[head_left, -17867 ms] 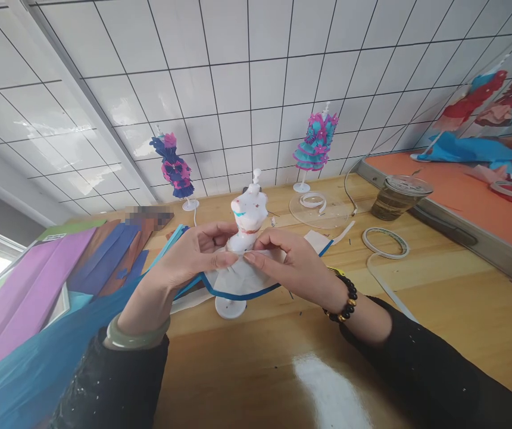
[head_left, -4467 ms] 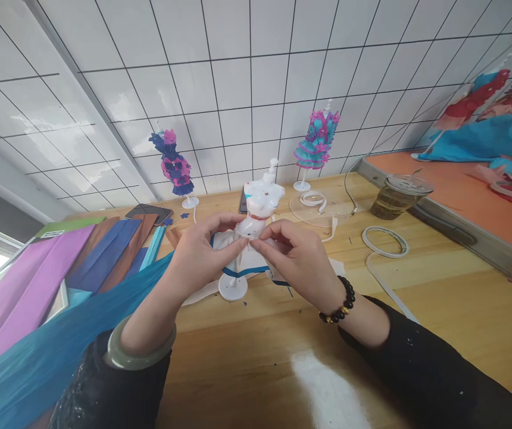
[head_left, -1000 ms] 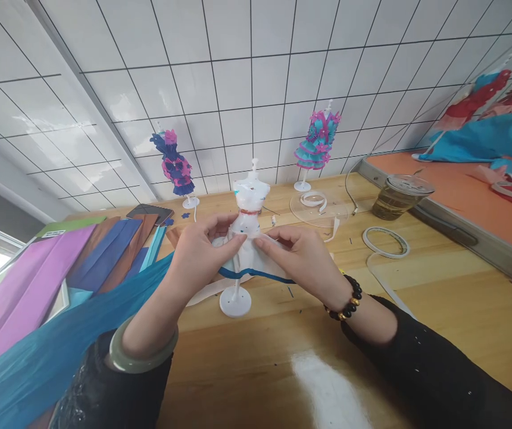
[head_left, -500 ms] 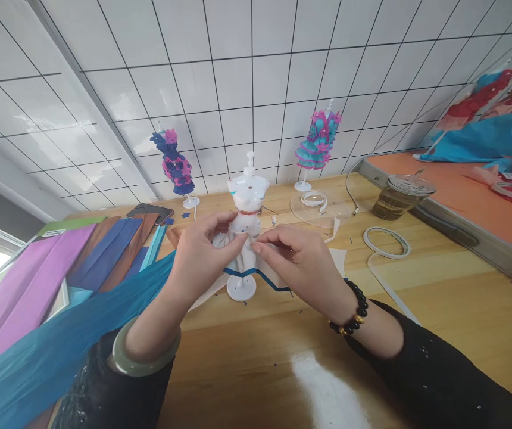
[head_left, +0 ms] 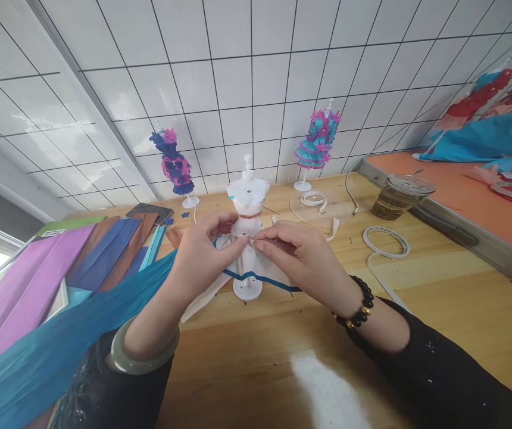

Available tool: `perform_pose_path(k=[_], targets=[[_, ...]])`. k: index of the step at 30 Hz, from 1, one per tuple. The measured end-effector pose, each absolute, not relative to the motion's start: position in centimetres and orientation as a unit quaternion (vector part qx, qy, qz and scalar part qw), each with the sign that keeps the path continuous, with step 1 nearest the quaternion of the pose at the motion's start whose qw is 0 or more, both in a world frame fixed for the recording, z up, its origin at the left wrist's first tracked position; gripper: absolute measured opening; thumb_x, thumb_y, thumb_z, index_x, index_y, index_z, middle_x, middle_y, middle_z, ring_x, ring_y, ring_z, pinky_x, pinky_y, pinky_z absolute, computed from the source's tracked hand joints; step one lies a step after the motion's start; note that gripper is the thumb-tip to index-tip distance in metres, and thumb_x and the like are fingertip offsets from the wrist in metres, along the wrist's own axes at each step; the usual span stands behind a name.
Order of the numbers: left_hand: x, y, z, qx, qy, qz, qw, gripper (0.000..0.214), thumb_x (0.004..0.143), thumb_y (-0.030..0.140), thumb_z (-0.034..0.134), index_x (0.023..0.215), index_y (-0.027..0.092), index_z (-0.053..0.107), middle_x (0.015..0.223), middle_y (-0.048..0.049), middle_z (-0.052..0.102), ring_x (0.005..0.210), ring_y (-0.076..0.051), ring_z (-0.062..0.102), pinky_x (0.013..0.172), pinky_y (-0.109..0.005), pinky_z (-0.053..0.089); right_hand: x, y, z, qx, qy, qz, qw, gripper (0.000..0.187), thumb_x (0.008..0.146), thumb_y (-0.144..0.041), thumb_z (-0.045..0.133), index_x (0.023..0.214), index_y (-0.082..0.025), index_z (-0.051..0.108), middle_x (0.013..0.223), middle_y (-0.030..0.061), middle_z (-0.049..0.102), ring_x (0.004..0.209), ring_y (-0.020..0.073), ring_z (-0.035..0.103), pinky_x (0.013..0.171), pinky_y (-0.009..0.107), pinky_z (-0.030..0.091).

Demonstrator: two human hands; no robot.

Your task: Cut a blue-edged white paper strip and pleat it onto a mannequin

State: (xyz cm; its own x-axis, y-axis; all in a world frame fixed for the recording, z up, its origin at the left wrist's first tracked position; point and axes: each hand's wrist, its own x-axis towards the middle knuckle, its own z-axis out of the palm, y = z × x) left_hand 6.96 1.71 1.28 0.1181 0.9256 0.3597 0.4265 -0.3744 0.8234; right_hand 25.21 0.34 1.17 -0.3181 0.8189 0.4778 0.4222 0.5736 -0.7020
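Note:
A small white dress form point(head_left: 247, 196) stands upright in front of me, with a reddish-brown line round its waist. Around its hips hangs a white gathered skirt piece point(head_left: 247, 260) with a blue trim along its lower edge. My left hand point(head_left: 206, 244) pinches the skirt's upper edge from the left, its fingers partly behind the form. From the right, my right hand point(head_left: 298, 253) pinches the same edge between thumb and forefinger. The thumbs nearly meet at the front of the form. The round base point(head_left: 247, 288) of the stand shows below the hem.
Folded coloured paper point(head_left: 28, 280) and a long teal strip point(head_left: 81, 333) lie at left. Two dressed mini forms stand behind, one navy and pink point(head_left: 176, 164), one turquoise and pink point(head_left: 319, 143). At right are a tape roll point(head_left: 386, 242) and a lidded cup point(head_left: 401, 196).
The dress form has tilted slightly, its neck shifting left and down and its base moving right. Both hands keep their pinch on the skirt; my right wrist has shifted slightly right.

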Motion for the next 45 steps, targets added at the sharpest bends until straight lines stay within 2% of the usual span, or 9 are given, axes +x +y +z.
perform_pose_path(k=[7,21,34,41,45], targets=[[6.8,1.6,1.6,0.706,0.485,0.426,0.291,0.035,0.071,0.031,0.069,0.103,0.020,0.064,0.105,-0.0081,0.067,0.098,-0.025,0.060,0.090,-0.040,0.047,25.2,0.6,0.4,-0.441,-0.743,0.250,0.437,0.010,0.084,-0.027,0.059,0.085,-0.021,0.067,0.080,0.0009,0.069,0.072,0.0147,0.061,0.065,0.028,0.047],[7.1,1.5,1.5,0.711,0.493,0.421,0.272,0.036,0.073,0.028,0.066,0.107,0.019,0.060,0.105,-0.0082,0.066,0.101,-0.024,0.059,0.091,-0.039,0.046,24.9,0.7,0.1,-0.446,-0.739,0.254,0.437,0.014,0.085,-0.032,0.058,0.081,-0.019,0.062,0.075,0.0004,0.066,0.065,0.0128,0.056,0.058,0.026,0.042],[6.9,1.5,1.5,0.708,0.478,0.431,0.291,0.033,0.072,0.029,0.068,0.104,0.020,0.064,0.107,-0.0081,0.067,0.106,-0.027,0.059,0.095,-0.042,0.045,24.9,0.9,0.0,-0.450,-0.736,0.237,0.446,0.013,0.083,-0.031,0.060,0.078,-0.019,0.059,0.072,-0.0007,0.063,0.062,0.0114,0.053,0.057,0.025,0.040],[7.2,1.4,1.6,0.701,0.476,0.444,0.292,0.030,0.068,0.034,0.073,0.095,0.021,0.065,0.095,-0.0061,0.069,0.094,-0.025,0.062,0.085,-0.038,0.049,24.8,0.8,0.0,-0.448,-0.748,0.220,0.437,0.011,0.084,-0.028,0.059,0.079,-0.019,0.058,0.072,-0.0016,0.061,0.062,0.0107,0.052,0.057,0.024,0.039],[7.1,1.5,1.6,0.696,0.473,0.447,0.304,0.030,0.072,0.034,0.070,0.097,0.019,0.065,0.100,-0.0071,0.069,0.097,-0.024,0.062,0.087,-0.037,0.049,25.1,1.0,0.0,-0.438,-0.759,0.205,0.436,0.010,0.085,-0.030,0.057,0.082,-0.020,0.058,0.078,0.0005,0.063,0.071,0.0136,0.056,0.063,0.026,0.043]])
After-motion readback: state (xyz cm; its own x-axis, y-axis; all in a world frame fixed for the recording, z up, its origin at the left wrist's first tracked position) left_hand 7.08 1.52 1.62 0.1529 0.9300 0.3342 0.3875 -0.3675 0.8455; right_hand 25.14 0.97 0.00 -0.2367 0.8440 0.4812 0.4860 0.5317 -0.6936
